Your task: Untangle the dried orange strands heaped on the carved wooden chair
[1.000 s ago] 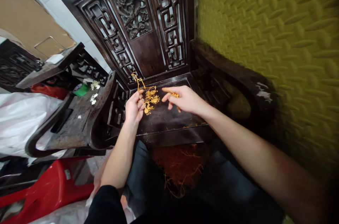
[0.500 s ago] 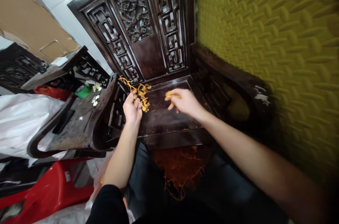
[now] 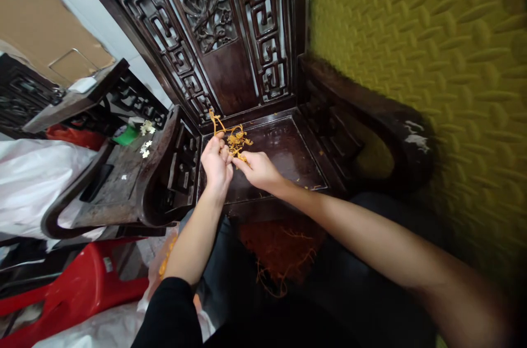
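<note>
We keep our left hand point(image 3: 216, 162) clamped on the yellow plastic sprig point(image 3: 234, 139) over the chair seat point(image 3: 284, 156) near its back-left corner, while our right hand point(image 3: 257, 169) pinches one tip (gently, to avoid snapping).

Bare forearms, one black sleeve

The left hand point(image 3: 216, 164) extends from a black sleeve point(image 3: 171, 312); the right hand point(image 3: 257, 169) and forearm are uncovered.

- The left hand point(image 3: 216, 160) is raised with its fingers curled shut in a pinch, back of the hand toward the camera.
- The right hand point(image 3: 257, 168) reaches in from the right, its fingertips pinched and touching the left hand's.
- Both forearms are bare and stretched forward; a black sleeve covers the left upper arm.
</note>
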Demonstrator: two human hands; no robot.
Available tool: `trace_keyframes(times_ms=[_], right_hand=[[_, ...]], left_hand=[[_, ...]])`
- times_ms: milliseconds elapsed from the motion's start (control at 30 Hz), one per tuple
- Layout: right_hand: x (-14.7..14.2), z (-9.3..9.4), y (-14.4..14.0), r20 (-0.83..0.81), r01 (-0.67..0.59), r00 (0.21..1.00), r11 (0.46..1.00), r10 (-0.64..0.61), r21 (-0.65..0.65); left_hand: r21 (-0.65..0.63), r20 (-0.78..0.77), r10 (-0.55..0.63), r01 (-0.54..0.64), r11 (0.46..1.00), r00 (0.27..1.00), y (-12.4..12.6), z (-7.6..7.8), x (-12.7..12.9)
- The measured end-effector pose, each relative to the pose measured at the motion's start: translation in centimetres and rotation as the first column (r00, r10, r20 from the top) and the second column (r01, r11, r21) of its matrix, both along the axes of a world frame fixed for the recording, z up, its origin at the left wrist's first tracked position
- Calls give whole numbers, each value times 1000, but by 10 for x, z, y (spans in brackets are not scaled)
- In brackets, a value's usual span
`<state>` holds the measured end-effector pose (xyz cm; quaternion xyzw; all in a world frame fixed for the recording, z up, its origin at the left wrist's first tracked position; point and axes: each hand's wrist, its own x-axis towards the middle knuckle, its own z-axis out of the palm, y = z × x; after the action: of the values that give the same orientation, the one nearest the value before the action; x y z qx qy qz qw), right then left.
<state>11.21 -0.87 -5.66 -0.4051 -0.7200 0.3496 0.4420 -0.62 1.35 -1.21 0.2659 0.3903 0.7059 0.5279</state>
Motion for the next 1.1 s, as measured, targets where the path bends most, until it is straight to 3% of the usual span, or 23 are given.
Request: trace_keyframes(times_ms=[133, 200, 233, 267, 300, 367, 400, 467, 533, 600, 700, 767, 833, 933, 1033, 1100], right_hand=[[1, 5, -24, 36, -64, 998, 992, 60, 112], [5, 5, -32, 35, -155, 987, 988, 155, -5], [7, 4, -33, 2, -215, 976, 965, 217, -148], [10, 2, -32, -70, -275, 961, 906, 267, -321], [13, 0, -29, -172, -334, 942, 809, 286, -483], [17, -8, -19, -385, -434, 897, 605, 218, -668], [18, -13, -13, -464, -471, 871, 543, 161, -695], [16, -27, -6, -542, -507, 836, 497, 85, -704], [8, -44, -4, -515, -477, 853, 527, 86, -703], [-6, -62, -9, -375, -403, 908, 635, 188, -659], [-36, -86, -26, 35, -353, 915, 839, 402, -414], [-58, -99, -42, 350, -381, 828, 898, 438, -221], [-77, -109, -59, 583, -421, 710, 902, 394, -95], [-94, -120, -79, 671, -496, 607, 863, 426, -99], [-96, -124, -82, 611, -512, 616, 842, 497, -169], [-88, -121, -72, 582, -448, 669, 875, 463, -182]], left_hand=[[-113, 141, 166, -151, 982, 976, 25, 10, -38], [-142, 159, 242, -221, 965, 957, 33, 16, -63], [-123, 150, 242, -225, 967, 959, 32, 18, -74], [-99, 132, 225, -213, 972, 965, 30, 19, -81], [-75, 107, 199, -192, 979, 974, 25, 19, -85], [-49, 53, 145, -143, 989, 988, 12, 19, -85], [-43, 31, 124, -122, 992, 992, 5, 19, -83], [-42, 5, 100, -100, 994, 995, -6, 19, -79], [-61, 3, 92, -92, 994, 996, -14, 20, -79], [-91, 13, 84, -82, 992, 996, -22, 21, -82], [-116, 20, 60, -57, 992, 998, -32, 22, -86], [-123, 16, 54, -52, 991, 998, -38, 22, -88], [-129, 10, 49, -47, 990, 999, -42, 22, -87], [-129, -10, 16, -17, 991, 1000, -46, 21, -86], [-102, -12, -57, 55, 993, 998, -47, 21, -85], [-78, 26, -138, 140, 987, 990, -48, 23, -84]])
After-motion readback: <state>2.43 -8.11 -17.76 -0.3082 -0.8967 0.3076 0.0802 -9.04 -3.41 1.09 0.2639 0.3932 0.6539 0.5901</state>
